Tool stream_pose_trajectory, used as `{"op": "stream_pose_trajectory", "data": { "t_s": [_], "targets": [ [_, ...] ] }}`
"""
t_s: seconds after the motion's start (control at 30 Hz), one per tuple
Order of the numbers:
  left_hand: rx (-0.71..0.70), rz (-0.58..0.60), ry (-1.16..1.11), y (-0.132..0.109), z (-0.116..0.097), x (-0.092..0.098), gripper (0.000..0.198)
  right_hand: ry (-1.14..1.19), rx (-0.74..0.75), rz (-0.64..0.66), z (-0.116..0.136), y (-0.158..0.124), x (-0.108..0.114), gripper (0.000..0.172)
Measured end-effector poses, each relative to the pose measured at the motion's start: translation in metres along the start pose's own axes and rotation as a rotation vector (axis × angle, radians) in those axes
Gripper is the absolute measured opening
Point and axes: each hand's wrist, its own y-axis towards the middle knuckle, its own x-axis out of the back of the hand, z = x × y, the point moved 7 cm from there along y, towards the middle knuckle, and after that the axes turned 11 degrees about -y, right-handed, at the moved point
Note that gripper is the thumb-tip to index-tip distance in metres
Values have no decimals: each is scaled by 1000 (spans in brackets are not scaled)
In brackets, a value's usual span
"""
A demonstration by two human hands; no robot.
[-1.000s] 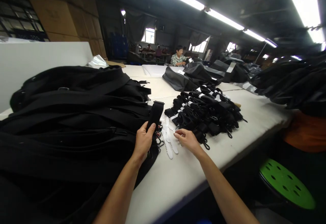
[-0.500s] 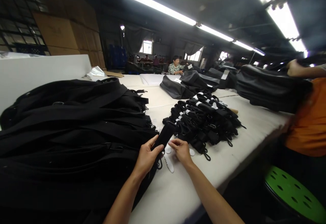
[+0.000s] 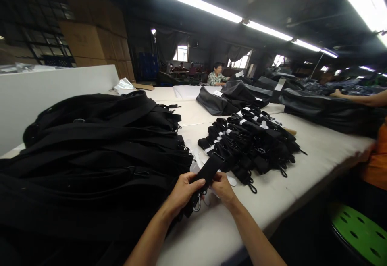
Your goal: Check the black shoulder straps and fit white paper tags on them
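My left hand (image 3: pixel 185 191) is closed around a folded black webbing strap (image 3: pixel 208 170), thumb on top, with a metal snap hook (image 3: pixel 197 203) hanging below. At the strap's right edge is my right hand (image 3: pixel 223 187), its fingers bent and tips tucked under the strap. A white strip (image 3: pixel 215 192) shows partly beneath the strap by the right fingers; its grip there is mostly hidden. Just beyond lies a pile of bundled black straps (image 3: pixel 252 141), several wrapped with white bands. Left of my hands, a large heap of long black straps (image 3: pixel 99 153) covers the table.
The pale table (image 3: pixel 314 145) runs off to the right. Dark bags (image 3: pixel 236 96) lie toward the back, where a person (image 3: pixel 217 76) sits. Another person's arm (image 3: pixel 363 98) reaches over bags at right. A green stool (image 3: pixel 359 229) stands beside the table; a white panel (image 3: pixel 60 96) is at left.
My hands have come closer together and nearer to me with the strap. The right fingers moved from beside the strap to under it. The co-worker's bag stack at right has come down onto the table.
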Motion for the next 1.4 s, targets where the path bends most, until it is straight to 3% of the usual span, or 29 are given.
{"op": "stream_pose_trajectory", "data": {
  "t_s": [0.1, 0.23, 0.37, 0.5, 0.63, 0.73, 0.8, 0.9, 0.97, 1.03, 1.13, 1.23, 1.4],
  "targets": [
    [22, -30, -15, 1, -2, 5, 43, -10, 7, 38, 4, -3, -1, 18],
    [28, -89, -29, 4, -2, 17, 45, -8, 5, 58, 5, -11, 1, 29],
    [14, -127, -26, 5, 0, 23, 44, 6, 16, -56, 3, -24, 7, 33],
    [6, -88, 14, 3, 4, 14, 39, 47, 41, -145, 7, -40, 10, 27],
    [7, -18, 49, 1, 6, 4, 35, 49, 22, -18, 16, -46, 5, 28],
    [-6, -21, 49, 2, 4, 6, 30, 110, 29, 158, 21, -49, -1, 44],
    [10, -9, 53, 2, 5, 5, 28, 103, 21, 206, 19, -52, -1, 47],
    [59, 72, 55, -1, 10, -4, 29, -138, 75, 23, 21, -58, 16, 20],
    [84, 137, 46, -3, 16, -13, 33, -389, 222, -153, 37, -68, 29, 7],
    [109, 194, 50, -5, 24, -23, 36, -585, 393, -247, 58, -83, 33, 5],
    [120, 267, 106, -6, 36, -32, 30, -724, 501, -248, 74, -102, 32, 14],
    [55, 323, 212, -6, 42, -38, 22, -704, 424, -198, 67, -108, 31, 14],
    [-70, 367, 456, -9, 46, -49, 16, -396, 58, -125, 20, -99, 34, 13]
  ]
}}
